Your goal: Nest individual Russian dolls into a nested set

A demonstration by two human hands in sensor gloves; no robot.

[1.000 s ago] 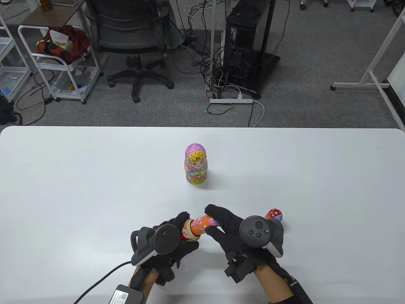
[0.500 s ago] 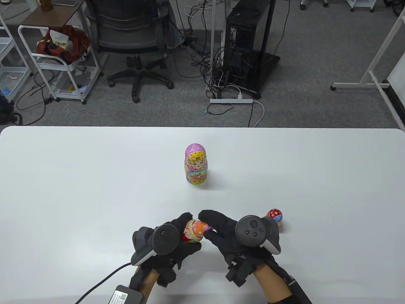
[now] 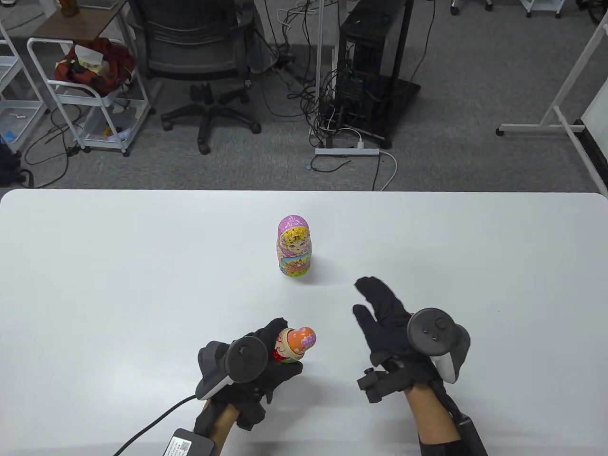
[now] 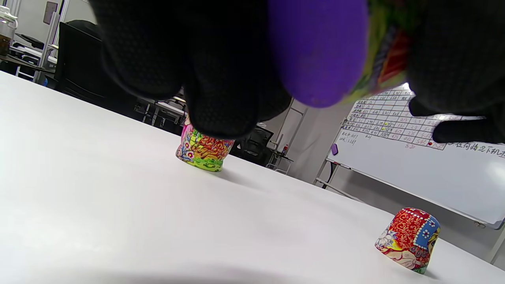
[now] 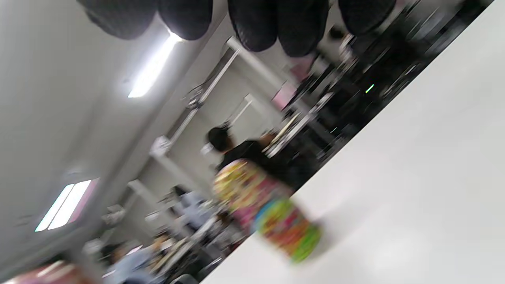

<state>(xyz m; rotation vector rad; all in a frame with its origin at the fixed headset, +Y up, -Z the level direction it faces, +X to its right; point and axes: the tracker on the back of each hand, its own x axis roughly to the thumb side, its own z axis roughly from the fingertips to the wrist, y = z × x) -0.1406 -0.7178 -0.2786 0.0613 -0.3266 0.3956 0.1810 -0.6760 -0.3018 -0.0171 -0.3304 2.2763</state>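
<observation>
Table: white top (image 3: 142, 285), office clutter behind it, a whiteboard (image 4: 414, 157) off to the side.
Left fingers: wrapped round the red base (image 3: 284, 355), which has the orange doll (image 3: 304, 339) seated in it, head poking out toward the other hand; left hand (image 3: 247, 365) grips from the side.
Right fingers: spread and holding nothing, right hand (image 3: 394, 323) lifted off to the right of the orange doll.
Red top: in the left wrist view the red top (image 4: 410, 240) sits on the table beyond the held base; in the table view the right hand hides it.
Pink doll: the pink doll (image 3: 294, 246) stands shut, well ahead of both hands, between them.
Risk: the orange doll looks only loosely seated, so a tilt of the base could spill it out; a cap brought on crooked would likely jam on the rim.
Change: a second ago the right fingers were pinching the orange doll and pushing it in; now it sits deeper, and the right hand has let go and swung out right.
</observation>
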